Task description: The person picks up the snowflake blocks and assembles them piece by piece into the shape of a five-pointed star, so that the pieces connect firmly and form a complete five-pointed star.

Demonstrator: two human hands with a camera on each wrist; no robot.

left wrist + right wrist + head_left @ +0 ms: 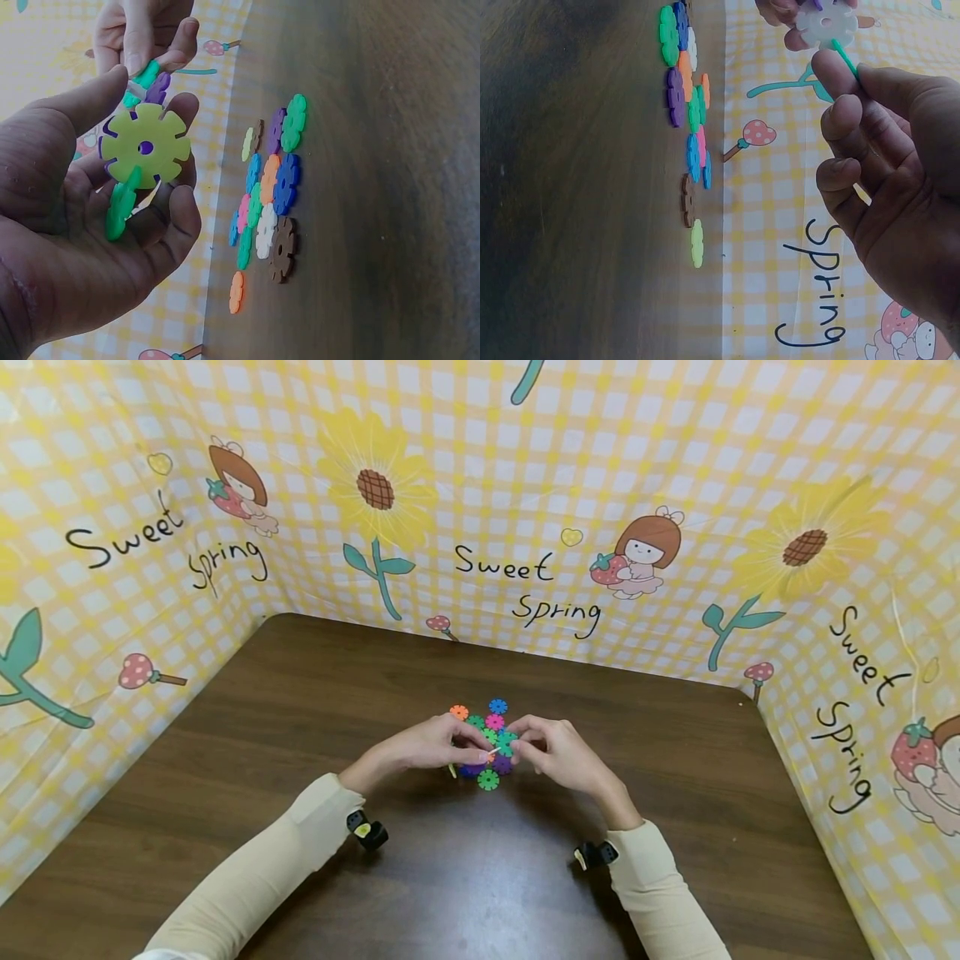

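Note:
My left hand (433, 743) holds a small cluster of joined notched plastic discs above the table. In the left wrist view, a yellow disc (163, 139) faces the camera, a green disc (120, 214) is slotted into its lower edge, and a purple disc (157, 88) shows behind it. A white disc (840, 28) of this cluster faces the right wrist camera. Between thumb and finger, my right hand (561, 756) pinches another green disc (845, 56), seen edge-on, its end right at the white disc's rim. Fingers hide part of the cluster.
Several loose discs lie on the brown table (360, 677) under and around my hands, among them a blue one (498, 706), an orange one (459, 712) and a green one (488, 779). A yellow checked cloth (480, 485) stands along the table's back and sides.

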